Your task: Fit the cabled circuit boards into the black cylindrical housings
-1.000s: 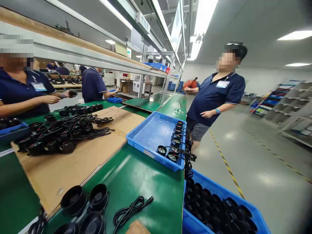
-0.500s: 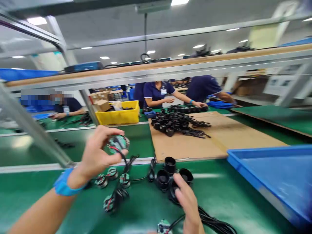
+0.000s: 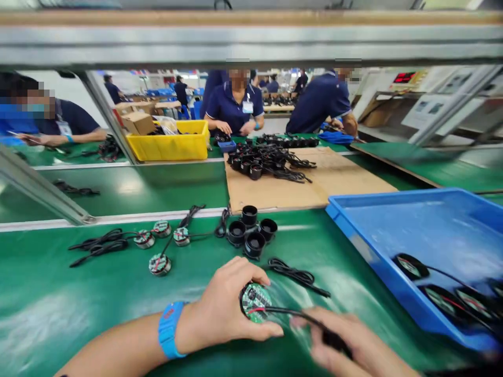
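Observation:
My left hand [image 3: 226, 306] grips a round green circuit board [image 3: 257, 302] by its edge, thumb below and fingers above; a dark rim shows along its left side. Red and black wires run from the board into a black cable [image 3: 293, 311]. My right hand [image 3: 341, 340], smeared by motion, is closed around that cable just to the right. Beyond my left hand stand several black cup-shaped housings [image 3: 254, 244], and a folded black cable [image 3: 296, 275] lies beside them. Further left, several round board units [image 3: 160, 264] with cables sit on the green bench.
A blue tray [image 3: 369, 262] at right holds several black round units [image 3: 411, 266]. Cardboard [image 3: 346, 175] beyond carries a heap of cabled black parts [image 3: 271, 159]. A yellow bin [image 3: 168, 146] stands behind. A metal rail crosses above; several co-workers sit or stand opposite.
My left hand has come down and right from its raised position, a board still in it. My right hand has moved away from the black housings onto the cable. The view has tilted down.

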Tool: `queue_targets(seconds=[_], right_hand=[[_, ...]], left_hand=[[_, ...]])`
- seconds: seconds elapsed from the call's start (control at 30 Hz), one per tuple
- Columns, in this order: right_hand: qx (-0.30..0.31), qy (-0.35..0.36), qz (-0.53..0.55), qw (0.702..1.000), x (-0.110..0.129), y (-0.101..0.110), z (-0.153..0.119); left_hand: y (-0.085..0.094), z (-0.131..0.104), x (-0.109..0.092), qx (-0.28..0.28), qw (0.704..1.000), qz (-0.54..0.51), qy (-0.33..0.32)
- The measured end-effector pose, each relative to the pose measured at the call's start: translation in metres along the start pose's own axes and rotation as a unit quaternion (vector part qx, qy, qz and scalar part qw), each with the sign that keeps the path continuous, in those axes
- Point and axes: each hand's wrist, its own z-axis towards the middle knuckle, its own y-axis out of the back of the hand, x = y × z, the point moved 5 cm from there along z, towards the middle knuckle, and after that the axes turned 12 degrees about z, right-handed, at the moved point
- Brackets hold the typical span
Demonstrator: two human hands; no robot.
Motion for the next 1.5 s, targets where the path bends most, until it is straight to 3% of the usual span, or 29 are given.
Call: queue_targets(seconds=[0.07,0.13,0.2,0.27,0.37,0.5,0.87,1.1,1.2,1.5], right_hand=[[-0.072,-0.008,-0.209,0.975,-0.009,0.027,-0.006],[-0.081,-0.01,-0.326,0.942,-0.019,0.033,-0.003],[-0.058,0.01,-0.347,0.936,-0.029,0.019,0.003],[-0.049,0.049,-0.314,0.947,-0.035,-0.004,0.008],[-0.099,0.114,-0.255,0.955,-0.035,-0.035,0.008],[-0.171,0.149,-0.183,0.957,-0.036,-0.051,0.003],[-0.194,0.147,-0.102,0.965,-0.043,-0.057,-0.003],[-0.166,0.082,-0.096,0.978,-0.048,-0.06,0.004],[-0.185,0.093,-0.108,0.972,-0.044,-0.061,0.011],[-0.211,0.147,-0.137,0.957,-0.039,-0.062,0.019]], left_hand=[[-0.044,-0.013,0.008,0.045,0.998,-0.019,0.026],[-0.079,-0.026,0.017,0.074,0.997,-0.012,0.032],[-0.101,-0.039,0.026,0.101,0.995,0.006,0.028],[-0.11,-0.049,0.035,0.135,0.99,0.003,0.034],[-0.104,-0.06,0.047,0.186,0.979,-0.043,0.071],[-0.09,-0.066,0.049,0.227,0.968,-0.076,0.081],[-0.09,-0.059,0.046,0.229,0.97,-0.059,0.058],[-0.094,-0.067,0.05,0.191,0.977,-0.043,0.081],[-0.096,-0.072,0.052,0.169,0.98,-0.036,0.099],[-0.099,-0.07,0.053,0.182,0.977,-0.03,0.105]])
